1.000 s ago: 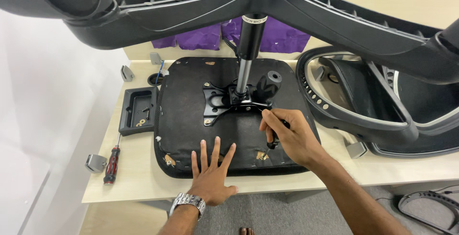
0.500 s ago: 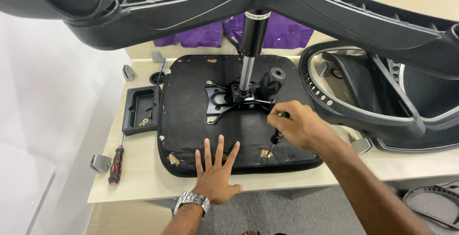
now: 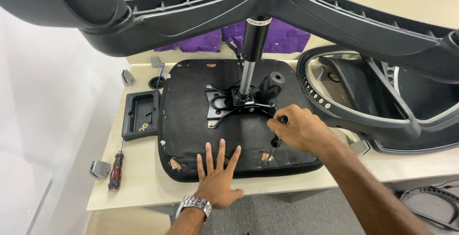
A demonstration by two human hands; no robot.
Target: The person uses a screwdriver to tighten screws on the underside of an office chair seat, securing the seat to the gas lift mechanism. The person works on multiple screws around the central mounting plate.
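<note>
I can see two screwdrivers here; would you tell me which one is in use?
The black-handled screwdriver, gripped upright in the right hand, tip on the seat's underside. The red-and-black screwdriver lies untouched on the table, left of the seat.

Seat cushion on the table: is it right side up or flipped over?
Flipped over. The seat cushion shows its black underside, with the metal mounting plate and gas cylinder pointing up.
</note>
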